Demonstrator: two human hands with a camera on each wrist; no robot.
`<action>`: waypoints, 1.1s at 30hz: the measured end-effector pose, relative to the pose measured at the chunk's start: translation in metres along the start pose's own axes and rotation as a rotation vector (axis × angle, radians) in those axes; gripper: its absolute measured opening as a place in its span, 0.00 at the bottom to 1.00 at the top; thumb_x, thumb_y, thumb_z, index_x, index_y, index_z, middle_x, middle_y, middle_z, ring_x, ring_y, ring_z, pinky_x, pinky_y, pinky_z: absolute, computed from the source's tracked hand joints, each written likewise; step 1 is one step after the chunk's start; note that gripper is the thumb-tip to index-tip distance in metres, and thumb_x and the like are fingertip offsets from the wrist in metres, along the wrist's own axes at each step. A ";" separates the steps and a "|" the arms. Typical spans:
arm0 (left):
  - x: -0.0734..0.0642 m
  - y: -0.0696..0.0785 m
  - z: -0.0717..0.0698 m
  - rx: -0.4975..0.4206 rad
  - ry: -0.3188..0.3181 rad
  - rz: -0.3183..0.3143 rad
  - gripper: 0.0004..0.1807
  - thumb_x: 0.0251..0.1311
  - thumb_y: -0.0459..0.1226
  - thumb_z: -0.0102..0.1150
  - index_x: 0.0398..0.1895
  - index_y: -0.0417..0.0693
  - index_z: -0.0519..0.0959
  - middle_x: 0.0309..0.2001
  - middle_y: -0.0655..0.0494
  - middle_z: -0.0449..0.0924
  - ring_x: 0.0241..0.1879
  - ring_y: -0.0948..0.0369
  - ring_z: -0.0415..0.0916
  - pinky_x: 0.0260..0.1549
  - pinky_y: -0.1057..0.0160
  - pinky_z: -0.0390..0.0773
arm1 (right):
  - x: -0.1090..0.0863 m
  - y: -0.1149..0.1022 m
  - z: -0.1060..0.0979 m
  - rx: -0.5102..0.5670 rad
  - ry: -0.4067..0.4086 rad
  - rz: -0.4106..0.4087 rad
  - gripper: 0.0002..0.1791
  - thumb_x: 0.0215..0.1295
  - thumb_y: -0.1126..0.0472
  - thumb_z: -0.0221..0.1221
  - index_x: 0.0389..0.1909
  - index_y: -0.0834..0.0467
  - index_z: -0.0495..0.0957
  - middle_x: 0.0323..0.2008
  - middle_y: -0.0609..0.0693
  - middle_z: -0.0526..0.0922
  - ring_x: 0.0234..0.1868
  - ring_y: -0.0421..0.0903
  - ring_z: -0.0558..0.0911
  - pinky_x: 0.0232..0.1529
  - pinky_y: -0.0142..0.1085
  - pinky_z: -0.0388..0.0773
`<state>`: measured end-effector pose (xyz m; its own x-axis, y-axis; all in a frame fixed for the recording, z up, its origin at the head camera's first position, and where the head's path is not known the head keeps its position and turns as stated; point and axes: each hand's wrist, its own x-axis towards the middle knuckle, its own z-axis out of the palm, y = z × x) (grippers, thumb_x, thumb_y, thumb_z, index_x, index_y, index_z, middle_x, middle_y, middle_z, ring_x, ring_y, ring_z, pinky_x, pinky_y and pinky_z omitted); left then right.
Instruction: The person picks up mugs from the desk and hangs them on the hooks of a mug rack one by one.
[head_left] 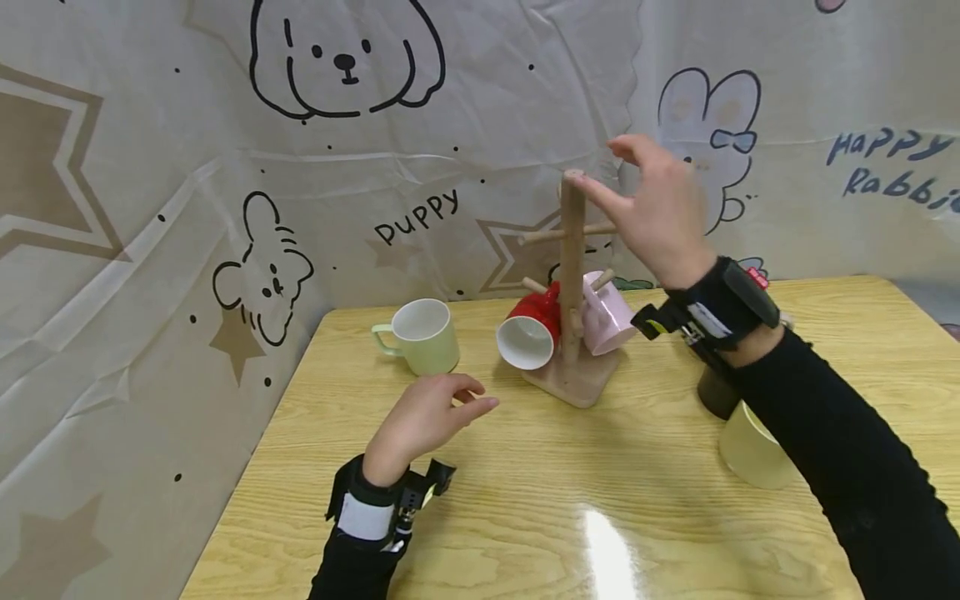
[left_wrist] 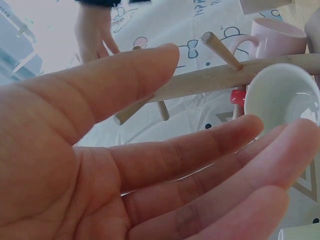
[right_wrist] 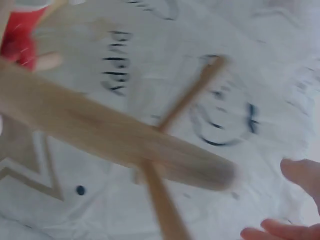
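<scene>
A wooden mug tree (head_left: 573, 267) stands toward the back of the table, with a red mug (head_left: 543, 312) on its left side and a pink mug (head_left: 611, 321) on its right, both tilted on low pegs. My right hand (head_left: 663, 212) is at the top of the post, thumb and fingers spread; the right wrist view shows a gap between its fingers and the post (right_wrist: 90, 125). Holding nothing, my left hand (head_left: 423, 421) hovers in front of a pale green mug (head_left: 431, 346), fingers loosely bent. The left wrist view shows its extended fingers (left_wrist: 165, 160).
Beneath my right forearm, a pale yellow-green mug (head_left: 753, 454) and a dark cup (head_left: 716, 393) are partly hidden. The wooden table (head_left: 487, 517) meets a patterned cloth (head_left: 420, 142) behind and at the left. Upper pegs (head_left: 540, 237) stick out from the post.
</scene>
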<state>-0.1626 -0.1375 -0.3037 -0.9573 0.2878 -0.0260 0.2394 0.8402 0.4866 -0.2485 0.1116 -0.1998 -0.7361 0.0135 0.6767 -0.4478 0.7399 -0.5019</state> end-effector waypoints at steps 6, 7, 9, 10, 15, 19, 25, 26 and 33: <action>0.001 0.001 0.000 0.002 0.001 -0.011 0.17 0.57 0.48 0.58 0.41 0.46 0.82 0.37 0.53 0.82 0.39 0.58 0.78 0.35 0.61 0.76 | -0.047 0.018 -0.035 0.164 0.261 -0.063 0.13 0.56 0.61 0.63 0.27 0.69 0.80 0.28 0.55 0.84 0.32 0.31 0.80 0.41 0.22 0.72; 0.001 0.001 0.001 0.003 0.001 -0.009 0.17 0.57 0.48 0.58 0.41 0.46 0.82 0.37 0.53 0.82 0.39 0.58 0.78 0.35 0.61 0.76 | -0.056 0.022 -0.038 0.202 0.290 -0.062 0.12 0.55 0.62 0.63 0.24 0.70 0.79 0.23 0.51 0.83 0.27 0.27 0.78 0.36 0.19 0.71; 0.001 0.001 0.001 0.005 0.002 -0.003 0.17 0.57 0.48 0.58 0.41 0.46 0.82 0.37 0.53 0.82 0.39 0.58 0.78 0.35 0.61 0.76 | -0.072 0.033 -0.044 0.279 0.334 -0.052 0.12 0.53 0.66 0.64 0.17 0.69 0.77 0.15 0.42 0.79 0.19 0.22 0.73 0.24 0.17 0.67; 0.001 0.001 0.001 0.006 0.002 0.000 0.17 0.57 0.48 0.58 0.41 0.46 0.82 0.37 0.53 0.82 0.39 0.57 0.78 0.35 0.61 0.76 | -0.080 0.038 -0.046 0.310 0.351 -0.043 0.12 0.53 0.67 0.64 0.14 0.66 0.76 0.13 0.37 0.77 0.16 0.22 0.72 0.20 0.17 0.66; 0.001 0.001 0.002 0.009 0.005 0.004 0.16 0.58 0.47 0.58 0.41 0.46 0.82 0.38 0.53 0.82 0.39 0.58 0.78 0.36 0.60 0.76 | -0.109 0.063 -0.049 0.397 0.420 0.019 0.17 0.51 0.69 0.64 0.10 0.49 0.73 0.07 0.31 0.68 0.07 0.27 0.65 0.11 0.20 0.56; 0.001 0.000 0.003 0.016 0.007 0.000 0.16 0.58 0.48 0.58 0.41 0.46 0.82 0.38 0.53 0.82 0.40 0.57 0.77 0.37 0.60 0.76 | -0.122 0.075 -0.045 0.359 0.396 0.061 0.17 0.51 0.69 0.63 0.09 0.52 0.73 0.07 0.30 0.67 0.08 0.28 0.64 0.12 0.21 0.55; 0.002 0.000 0.003 0.010 0.002 -0.006 0.17 0.58 0.48 0.57 0.42 0.46 0.82 0.38 0.53 0.82 0.39 0.57 0.78 0.37 0.60 0.76 | -0.125 0.081 -0.039 0.332 0.355 0.089 0.15 0.51 0.71 0.62 0.10 0.71 0.72 0.07 0.30 0.66 0.09 0.27 0.63 0.14 0.20 0.55; 0.002 0.000 0.003 0.011 0.002 -0.005 0.17 0.58 0.48 0.57 0.41 0.46 0.82 0.38 0.53 0.82 0.39 0.57 0.78 0.36 0.60 0.77 | -0.125 0.081 -0.039 0.326 0.350 0.088 0.15 0.51 0.71 0.62 0.10 0.71 0.72 0.07 0.29 0.66 0.09 0.27 0.63 0.14 0.20 0.55; 0.003 0.000 0.002 0.015 0.006 -0.001 0.17 0.58 0.48 0.57 0.42 0.45 0.82 0.38 0.53 0.82 0.39 0.57 0.78 0.37 0.60 0.77 | -0.124 0.087 -0.040 0.294 0.328 0.095 0.14 0.52 0.71 0.62 0.11 0.70 0.73 0.07 0.29 0.66 0.08 0.27 0.63 0.13 0.21 0.55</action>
<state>-0.1648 -0.1362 -0.3053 -0.9586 0.2839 -0.0211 0.2406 0.8475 0.4731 -0.1755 0.2009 -0.3060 -0.6023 0.3192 0.7317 -0.5462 0.5037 -0.6693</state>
